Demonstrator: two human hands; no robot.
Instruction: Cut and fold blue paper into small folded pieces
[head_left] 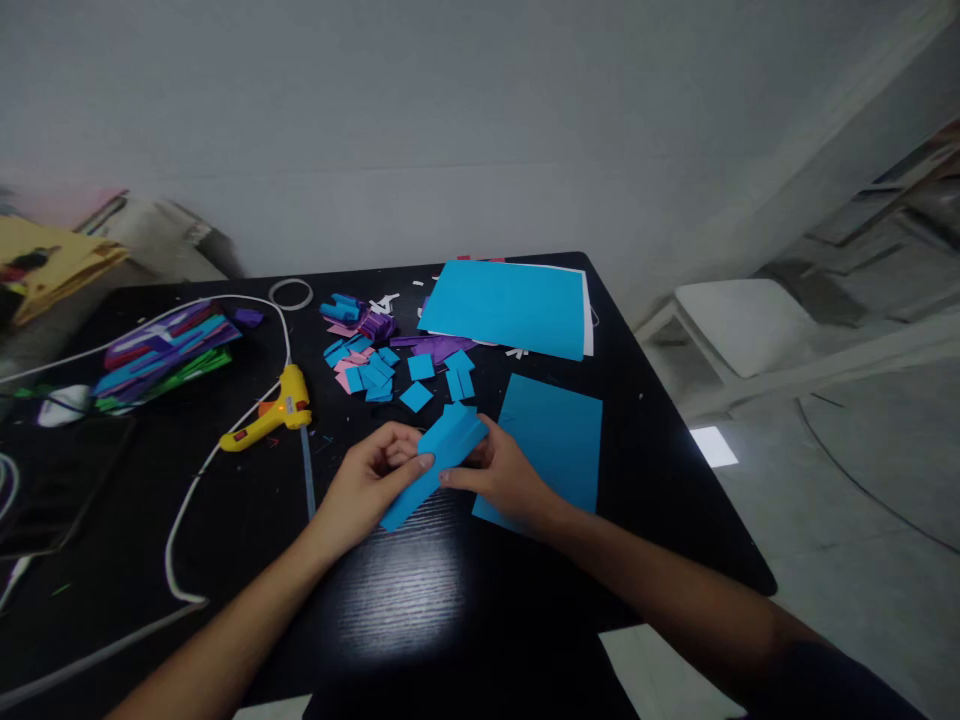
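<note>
Between my two hands is a folded strip of blue paper (420, 487), tilted above the black table. My left hand (373, 473) pinches its left side, thumb on top. My right hand (504, 470) grips the other side near the fold, with its thumb on the near edge. A larger blue sheet (559, 430) lies under and beside my right hand. Just beyond the strip are several small blue paper squares (416, 397), some loose and some heaped with pink pieces (346, 378).
A yellow glue gun (274, 410) with a white cord (180, 520) lies on the table (247, 590) to the left. Behind it is a pile of coloured paper strips (169, 355). Blue and white sheets (510, 305) are stacked at the back. A white stool (739, 320) stands right.
</note>
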